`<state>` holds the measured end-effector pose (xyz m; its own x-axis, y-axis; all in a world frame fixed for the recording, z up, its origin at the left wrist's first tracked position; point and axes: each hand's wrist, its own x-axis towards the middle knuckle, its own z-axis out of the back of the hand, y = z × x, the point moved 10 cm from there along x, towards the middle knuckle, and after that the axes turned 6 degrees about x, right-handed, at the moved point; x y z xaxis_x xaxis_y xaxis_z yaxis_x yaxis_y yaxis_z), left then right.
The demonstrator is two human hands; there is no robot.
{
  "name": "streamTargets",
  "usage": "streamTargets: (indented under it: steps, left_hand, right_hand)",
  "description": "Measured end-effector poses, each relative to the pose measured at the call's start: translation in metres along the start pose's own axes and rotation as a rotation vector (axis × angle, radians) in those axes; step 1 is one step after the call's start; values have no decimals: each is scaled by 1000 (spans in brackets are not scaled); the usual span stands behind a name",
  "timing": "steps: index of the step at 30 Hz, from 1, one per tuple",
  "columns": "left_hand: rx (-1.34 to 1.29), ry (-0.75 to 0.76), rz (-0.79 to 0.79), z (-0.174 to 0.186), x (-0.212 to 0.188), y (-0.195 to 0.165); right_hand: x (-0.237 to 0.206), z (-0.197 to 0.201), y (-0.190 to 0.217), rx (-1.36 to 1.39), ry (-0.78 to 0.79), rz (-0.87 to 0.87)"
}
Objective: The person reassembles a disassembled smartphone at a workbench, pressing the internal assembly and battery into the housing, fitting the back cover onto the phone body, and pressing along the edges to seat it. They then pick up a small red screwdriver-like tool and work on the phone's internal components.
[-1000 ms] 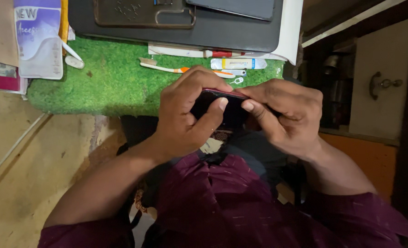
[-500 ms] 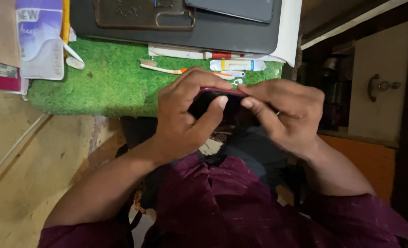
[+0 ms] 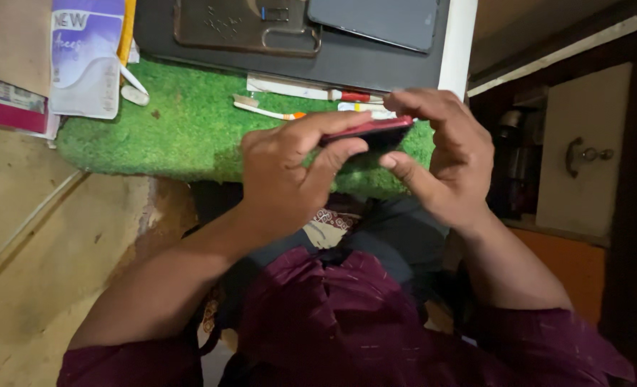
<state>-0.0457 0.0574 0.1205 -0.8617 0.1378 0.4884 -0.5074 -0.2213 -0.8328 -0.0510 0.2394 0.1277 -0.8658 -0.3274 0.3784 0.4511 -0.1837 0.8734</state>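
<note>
Both my hands hold a small flat dark object with a red edge (image 3: pixel 372 131), seen edge-on, above the near edge of a green grass-like mat (image 3: pixel 182 129). My left hand (image 3: pixel 290 175) grips its left end with thumb underneath and fingers on top. My right hand (image 3: pixel 444 161) pinches its right end, thumb below and fingers curled over the top. My lap in a maroon shirt lies beneath.
On the mat lie a toothbrush (image 3: pixel 268 110), a red-and-white pen (image 3: pixel 311 91) and a small tube. A dark tray (image 3: pixel 297 43) holds a brown case and a dark tablet. A purple-and-white packet (image 3: pixel 85 61) lies left. A cabinet door with handle (image 3: pixel 583 154) stands right.
The dark object has turned from lying flat in my hands to edge-on, showing its red side, and my hands have lifted slightly toward the mat.
</note>
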Motion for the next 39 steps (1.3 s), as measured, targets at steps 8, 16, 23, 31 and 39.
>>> streamTargets:
  steps: [8, 16, 23, 31, 39]
  left_hand:
    - [40, -25, -91, 1, 5, -16]
    - [269, 6, -207, 1, 3, -23]
    - [417, 137, -290, -14, 1, -33]
    - [-145, 145, 85, 6, 11, -9]
    - [-150, 122, -17, 3, 8, -22]
  right_hand:
    - [-19, 32, -31, 376, -230, -48]
    - [-8, 20, -35, 556, -137, -133]
    - [-2, 9, -7, 26, 12, -47]
    - [-13, 27, -26, 489, -142, -140]
    - [-10, 23, -1, 86, 10, -59]
